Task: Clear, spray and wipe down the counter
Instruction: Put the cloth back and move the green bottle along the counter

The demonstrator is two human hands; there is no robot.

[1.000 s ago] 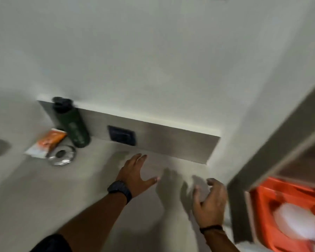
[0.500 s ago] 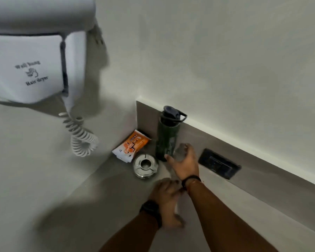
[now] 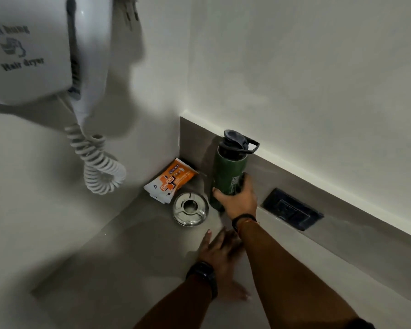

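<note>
Dim, soft-shadowed, slightly blurred, edges bent wide-angle.

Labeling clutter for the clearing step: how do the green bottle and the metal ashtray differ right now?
The green bottle stands tall and upright; the metal ashtray is low, flat and round. The bottle is dark green with a black lid; the ashtray is shiny silver. The right hand grips the bottle's lower body; nothing touches the ashtray, and the left hand lies flat short of it. Both sit on the counter in the corner.
</note>
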